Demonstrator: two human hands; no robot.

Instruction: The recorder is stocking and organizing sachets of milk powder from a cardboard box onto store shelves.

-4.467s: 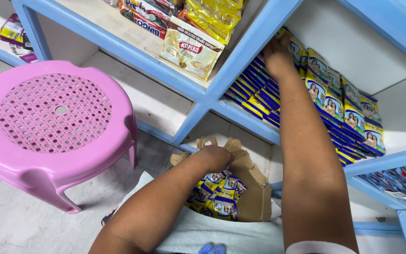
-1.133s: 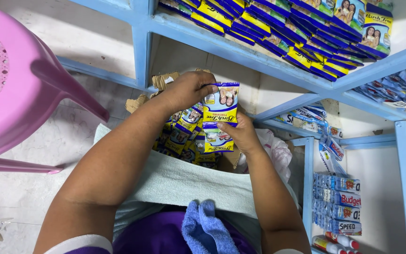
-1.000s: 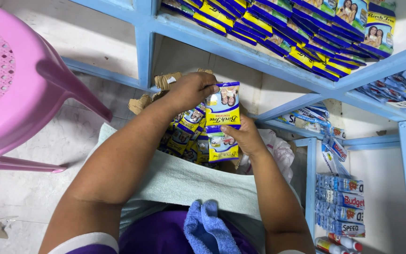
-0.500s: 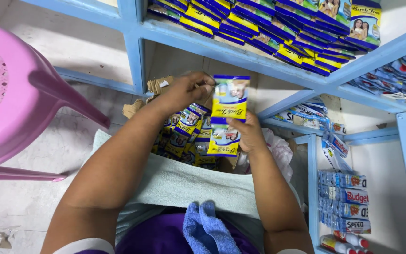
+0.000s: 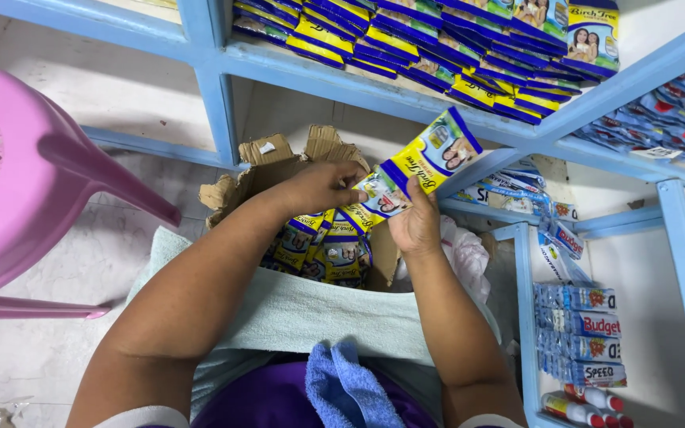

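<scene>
Together both hands grip sachets, left hand (image 5: 319, 188) and right hand (image 5: 415, 226) fingers pinching a yellow-blue sachet strip (image 5: 418, 168), cardboard box (image 5: 279, 170) at six o'clock.

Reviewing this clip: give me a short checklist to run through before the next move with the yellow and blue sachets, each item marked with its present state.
1. Both hands on the sachets: ok. The left hand and right hand grip the yellow and blue sachet strip together.
2. Strip lifted out of the cardboard box: ok, it is above the opening.
3. Strip whole, none torn: cannot tell; the hands cover part of it.
4. More sachets in the box: ok, several show.
5. Room on the blue shelf among the matching stacked sachets: cannot tell.
6. Pink stool out of the way: ok, off to the left.
</scene>
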